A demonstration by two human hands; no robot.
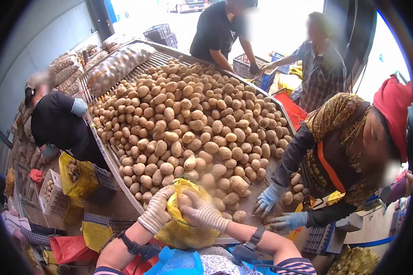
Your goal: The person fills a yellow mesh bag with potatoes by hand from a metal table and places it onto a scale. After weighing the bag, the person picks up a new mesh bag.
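A yellow mesh bag (188, 233) hangs at the near edge of the sorting table, in front of my body. My left hand (157, 211), in a striped knit glove, is closed on the left side of its mouth. At the bag's opening a potato (184, 200) shows between the thumb and fingers of my right hand (204, 211), which wears a similar glove. The bag's top edge stands up behind the fingers. A large heap of potatoes (170, 123) begins right behind the bag. Dark bands with devices circle both my wrists.
A metal table rim (117, 178) borders the heap. At right, a co-worker's blue-gloved hands (270, 200) reach onto the table near mine. Another person (62, 121) stands at left, two more at the back. A full sack (119, 66) lies on the slats; yellow crates (78, 176) stand at left.
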